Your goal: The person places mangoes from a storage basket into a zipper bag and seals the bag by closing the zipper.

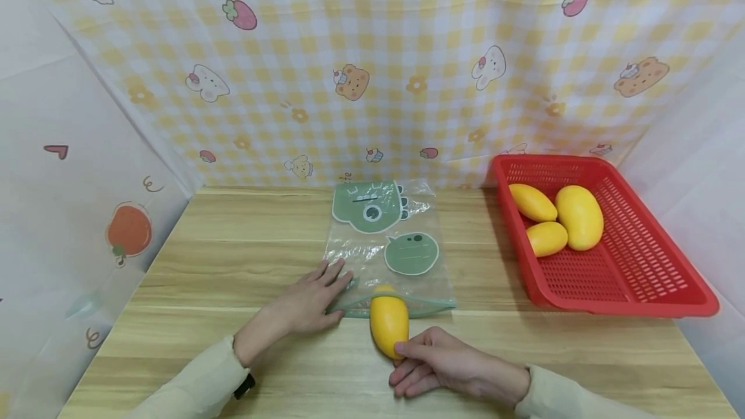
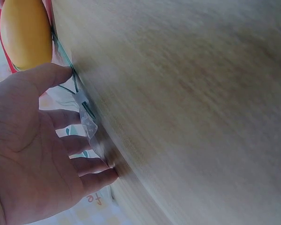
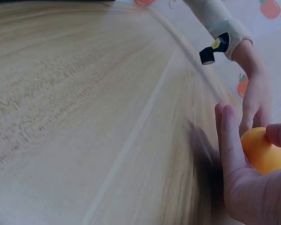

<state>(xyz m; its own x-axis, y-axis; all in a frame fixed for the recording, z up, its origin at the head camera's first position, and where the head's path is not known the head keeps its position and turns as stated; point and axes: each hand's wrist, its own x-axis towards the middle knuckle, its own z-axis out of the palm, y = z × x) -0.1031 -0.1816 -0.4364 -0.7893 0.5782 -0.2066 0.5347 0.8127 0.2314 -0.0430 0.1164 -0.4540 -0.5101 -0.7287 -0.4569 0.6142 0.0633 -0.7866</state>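
A clear zip bag (image 1: 361, 277) with green cartoon prints lies flat on the table, its green-edged mouth toward me. My right hand (image 1: 448, 364) grips a yellow mango (image 1: 388, 325) by its near end, thumb on top. The mango's far tip is inside the bag's mouth and shows through the plastic. At the left corner of the mouth, my left hand (image 1: 311, 299) lies with straight, spread fingers on the bag's edge. In the left wrist view, the thumb of the left hand (image 2: 33, 136) is close to the green zip strip (image 2: 68, 58), beside the mango (image 2: 27, 33).
A red plastic basket (image 1: 617, 306) stands on the right of the wooden table (image 1: 233, 244). Three mangoes (image 1: 579, 218) lie in its far left part. A yellow checked cloth (image 1: 396, 37) hangs behind the table, with pale printed sheets at both sides.
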